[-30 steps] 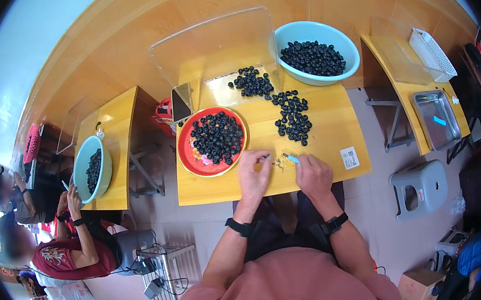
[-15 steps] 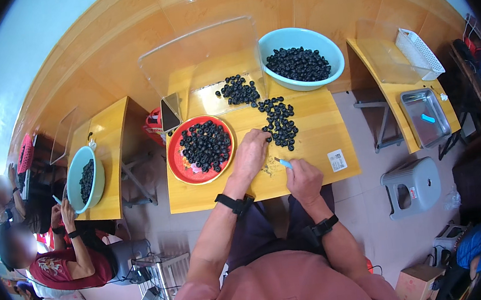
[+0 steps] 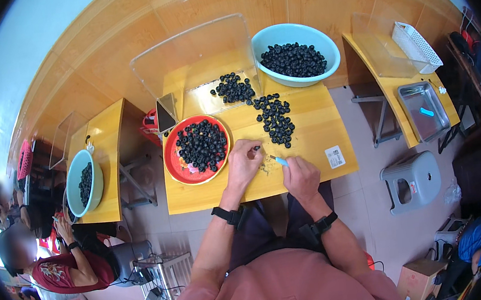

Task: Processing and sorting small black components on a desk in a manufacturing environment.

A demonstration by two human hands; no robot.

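Observation:
My left hand (image 3: 246, 162) pinches one small dark round fruit (image 3: 256, 148) at its fingertips, just right of a red bowl (image 3: 174, 167) filled with the same dark fruits. My right hand (image 3: 301, 177) grips a small light-blue tool (image 3: 280, 160) whose tip points toward the left hand. Both hands hover over the near edge of the yellow wooden table (image 3: 313, 125). A loose pile of dark fruits (image 3: 275, 119) lies on the table beyond my hands. Pale scraps (image 3: 265, 167) lie between the hands.
A light-blue basin (image 3: 328, 55) of dark fruits stands at the table's far right, behind a clear plastic screen (image 3: 185, 57). A grey stool (image 3: 414, 180) sits to the right. Another person (image 3: 60, 265) works at the left table with a blue bowl (image 3: 75, 177).
The view has shifted a little. My left hand has moved from the table beside the right hand up toward the pile and now pinches a fruit. The right hand keeps the blue tool.

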